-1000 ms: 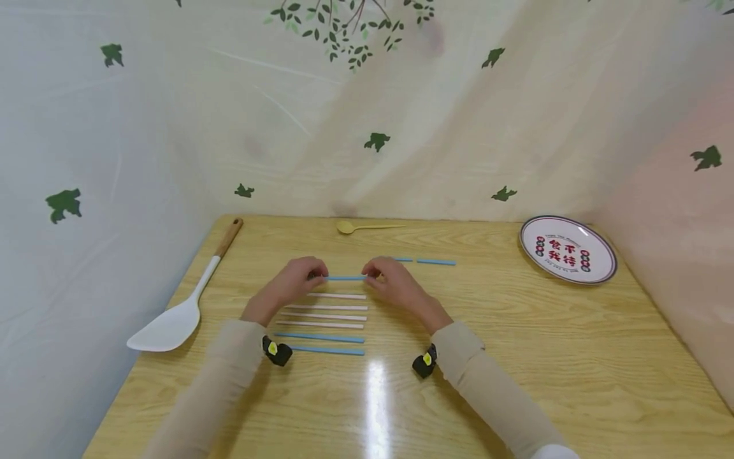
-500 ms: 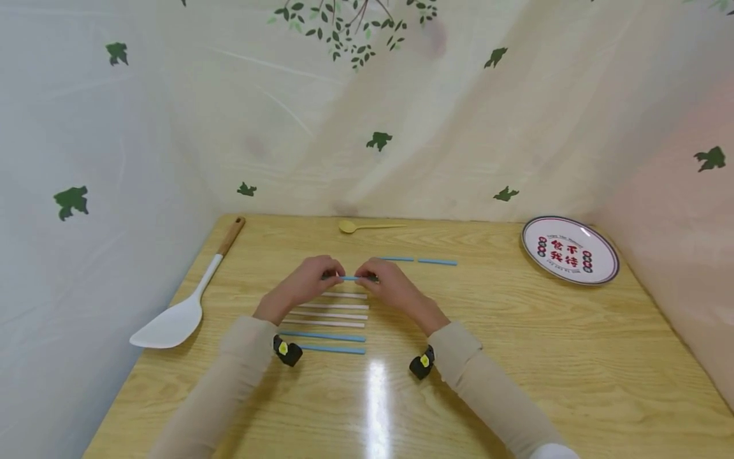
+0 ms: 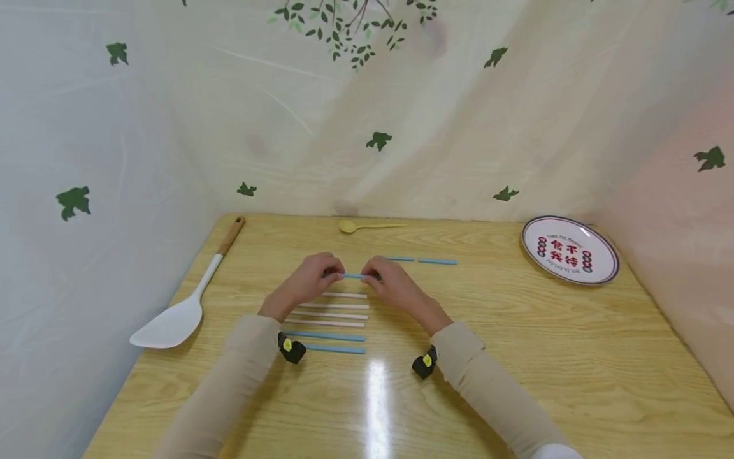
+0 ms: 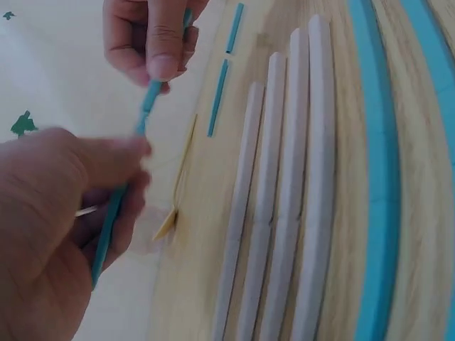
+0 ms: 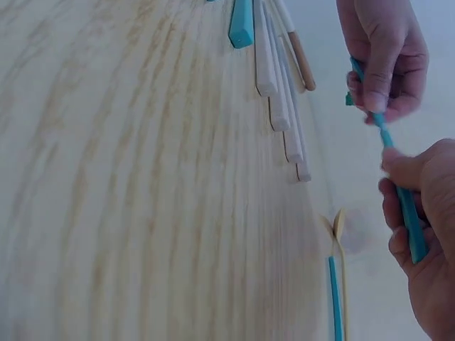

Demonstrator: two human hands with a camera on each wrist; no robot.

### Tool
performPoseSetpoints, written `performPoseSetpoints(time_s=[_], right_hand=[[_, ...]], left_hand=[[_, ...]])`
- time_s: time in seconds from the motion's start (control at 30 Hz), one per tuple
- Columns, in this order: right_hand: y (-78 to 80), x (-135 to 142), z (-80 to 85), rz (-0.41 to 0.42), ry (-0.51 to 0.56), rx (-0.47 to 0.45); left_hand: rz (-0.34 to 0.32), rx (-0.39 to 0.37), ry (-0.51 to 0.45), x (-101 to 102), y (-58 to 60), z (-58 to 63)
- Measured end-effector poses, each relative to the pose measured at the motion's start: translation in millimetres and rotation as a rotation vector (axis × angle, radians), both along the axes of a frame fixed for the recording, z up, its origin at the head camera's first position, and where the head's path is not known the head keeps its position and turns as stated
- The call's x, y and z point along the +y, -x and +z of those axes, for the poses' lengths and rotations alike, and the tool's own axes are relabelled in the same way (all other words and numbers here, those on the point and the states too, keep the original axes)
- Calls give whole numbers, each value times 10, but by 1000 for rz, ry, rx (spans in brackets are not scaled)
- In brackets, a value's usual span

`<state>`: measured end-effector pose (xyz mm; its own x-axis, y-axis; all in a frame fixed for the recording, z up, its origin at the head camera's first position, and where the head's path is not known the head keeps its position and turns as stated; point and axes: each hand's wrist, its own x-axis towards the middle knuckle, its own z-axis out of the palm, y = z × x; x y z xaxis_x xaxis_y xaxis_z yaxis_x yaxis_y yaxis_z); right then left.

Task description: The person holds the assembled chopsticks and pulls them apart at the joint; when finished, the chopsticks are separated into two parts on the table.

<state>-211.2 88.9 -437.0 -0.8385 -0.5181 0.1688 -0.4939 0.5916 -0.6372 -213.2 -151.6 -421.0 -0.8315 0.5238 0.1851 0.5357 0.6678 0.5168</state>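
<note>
Both hands hold a slim blue chopstick (image 3: 352, 276) above the table, one hand toward each end. My left hand (image 3: 309, 279) pinches its left part between thumb and fingers; my right hand (image 3: 395, 285) pinches the right part. Between them, in the right wrist view, the chopstick (image 5: 409, 213) has a narrow section like a joint; whether its two parts are fully joined I cannot tell. Just nearer the body lie several white chopsticks (image 3: 344, 315) in a row, then two blue chopsticks (image 3: 335, 349). Behind the right hand two short blue chopstick pieces (image 3: 438, 261) lie end to end, slightly apart.
A white turner (image 3: 174, 324) with a wooden handle lies along the table's left side. At the back is a small yellowish spoon (image 3: 347, 227). An oval plate (image 3: 564, 271) with red characters sits at the back right. Patterned cloth (image 3: 309, 166) hangs around the table.
The left hand has moved right along the chopstick, closing on the right hand. The right hand first shifted slightly left, then back right, showing a bit more blue between them.
</note>
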Motion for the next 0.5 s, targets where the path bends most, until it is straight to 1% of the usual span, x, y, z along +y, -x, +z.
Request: performPoseSetpoints(time_s=[0.07,0.17,0.2,0.23,0.27,0.33,0.4,0.5], right_hand=[[21,139,-36,-43,14,2],[51,403,-74,-120,41,2],[63,481,-81,-134,47,6],[75,546,-89,-143,47,6],[86,598,-92,-144,50,6],[110,663,-96,-134,57,8],[122,694,-103,-120,61,21],[117,723,-122,-109,76,45]], left_hand=[[71,11,-16,-139,-4,-12],[206,20,-44,-406,-20,-35],[236,17,-54,-476,-26,-37],[252,18,-57,-529,-24,-46],[255,12,-62,-562,-20,-51],[242,-7,-75,-561,-8,-46],[216,-21,-89,-500,11,-45],[205,-37,-96,-366,32,-62]])
